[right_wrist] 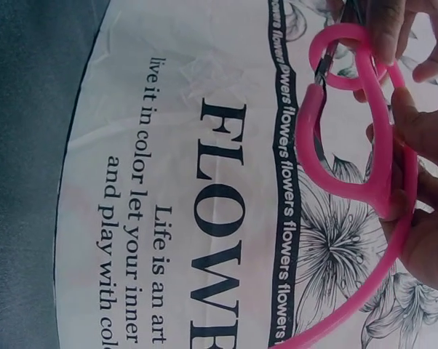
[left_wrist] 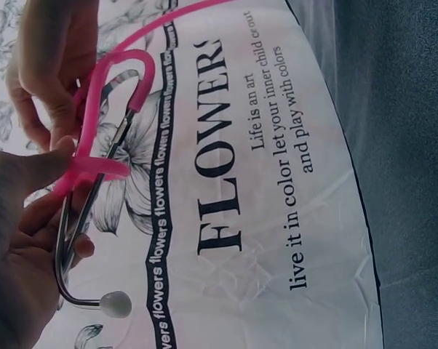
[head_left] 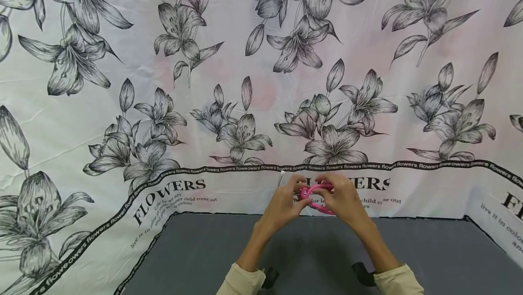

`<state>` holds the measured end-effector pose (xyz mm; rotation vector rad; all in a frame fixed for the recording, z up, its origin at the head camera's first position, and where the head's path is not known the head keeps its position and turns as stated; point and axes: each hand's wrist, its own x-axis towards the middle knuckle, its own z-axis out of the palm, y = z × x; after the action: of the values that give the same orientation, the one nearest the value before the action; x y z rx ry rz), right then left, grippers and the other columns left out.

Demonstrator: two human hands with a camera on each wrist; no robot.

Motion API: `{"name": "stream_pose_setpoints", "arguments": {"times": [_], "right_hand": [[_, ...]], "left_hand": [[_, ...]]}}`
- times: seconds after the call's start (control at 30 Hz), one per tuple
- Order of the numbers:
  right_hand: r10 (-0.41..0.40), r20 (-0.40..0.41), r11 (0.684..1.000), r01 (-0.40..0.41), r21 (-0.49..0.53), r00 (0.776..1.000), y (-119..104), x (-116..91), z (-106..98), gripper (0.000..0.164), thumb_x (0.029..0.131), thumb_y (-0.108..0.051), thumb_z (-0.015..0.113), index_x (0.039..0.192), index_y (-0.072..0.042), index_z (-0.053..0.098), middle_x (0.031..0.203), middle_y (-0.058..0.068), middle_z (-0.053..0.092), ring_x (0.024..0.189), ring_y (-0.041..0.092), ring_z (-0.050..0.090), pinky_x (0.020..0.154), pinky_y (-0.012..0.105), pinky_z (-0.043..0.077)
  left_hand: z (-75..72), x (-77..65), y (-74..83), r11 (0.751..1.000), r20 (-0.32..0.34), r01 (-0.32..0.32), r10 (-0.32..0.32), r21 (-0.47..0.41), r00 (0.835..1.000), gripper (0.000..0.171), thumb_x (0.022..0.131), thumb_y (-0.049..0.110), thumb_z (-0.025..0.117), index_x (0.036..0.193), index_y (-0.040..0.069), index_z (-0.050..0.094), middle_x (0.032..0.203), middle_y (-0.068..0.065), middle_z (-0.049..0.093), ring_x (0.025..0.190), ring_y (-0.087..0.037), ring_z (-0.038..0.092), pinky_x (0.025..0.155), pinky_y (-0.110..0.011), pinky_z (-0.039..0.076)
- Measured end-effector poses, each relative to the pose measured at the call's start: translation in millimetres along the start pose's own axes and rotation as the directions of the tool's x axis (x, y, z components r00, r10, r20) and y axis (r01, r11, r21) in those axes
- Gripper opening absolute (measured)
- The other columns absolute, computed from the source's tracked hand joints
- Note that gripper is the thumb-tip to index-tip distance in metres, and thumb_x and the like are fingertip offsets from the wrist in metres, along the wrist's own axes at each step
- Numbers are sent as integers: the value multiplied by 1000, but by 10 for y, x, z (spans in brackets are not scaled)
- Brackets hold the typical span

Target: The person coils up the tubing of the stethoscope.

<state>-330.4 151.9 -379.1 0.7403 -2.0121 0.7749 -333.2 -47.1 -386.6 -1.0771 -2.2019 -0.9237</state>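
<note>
Flower-print cloth (head_left: 229, 59) behind grey surface (head_left: 204, 249); pink stethoscope (right_wrist: 307, 142) held up before the cloth.
Left hand (head_left: 283, 202) pinches looped tubing (left_wrist: 106, 167) at the metal ear tubes (left_wrist: 84, 301); right hand (head_left: 343, 197) pinches tubing near the fork (right_wrist: 379, 198). Hands partly obscure printed lettering (head_left: 363, 183).

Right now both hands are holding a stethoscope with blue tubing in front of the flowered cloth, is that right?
Not quite: the tubing is pink, as the right wrist view shows. The left hand and right hand do hold the stethoscope in front of the flowered cloth.
</note>
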Motion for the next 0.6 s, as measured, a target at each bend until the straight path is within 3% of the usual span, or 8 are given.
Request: {"name": "stream_pose_setpoints", "arguments": {"times": [0.3, 0.47, 0.6], "right_hand": [[-7, 28, 999, 6, 37, 1000, 33, 33, -61, 19, 85, 7, 80, 101, -2, 74, 91, 12, 76, 79, 26, 76, 65, 32, 59], [93, 95, 988, -104, 116, 991, 91, 21, -142, 19, 88, -1, 80, 107, 0, 74, 94, 13, 78, 84, 30, 78, 74, 42, 63], [189, 113, 968, -205, 147, 975, 156, -4, -195, 16, 89, -11, 82, 103, -5, 76, 92, 7, 78, 82, 14, 75, 78, 34, 63]], "left_hand": [[-43, 39, 30, 999, 35, -44, 44, 11, 998, 36, 97, 5, 73, 125, 6, 52, 118, -16, 78, 99, -22, 79, 82, -21, 60], [-57, 33, -1, 996, 31, -85, 84, 16, 996, 33, 96, 3, 72, 124, 6, 54, 112, -16, 78, 96, -20, 78, 80, -16, 58], [-84, 19, 1, 994, 9, -104, 104, -20, 994, 32, 95, 2, 73, 123, 4, 56, 108, -16, 78, 95, -22, 78, 81, -18, 59]]}}
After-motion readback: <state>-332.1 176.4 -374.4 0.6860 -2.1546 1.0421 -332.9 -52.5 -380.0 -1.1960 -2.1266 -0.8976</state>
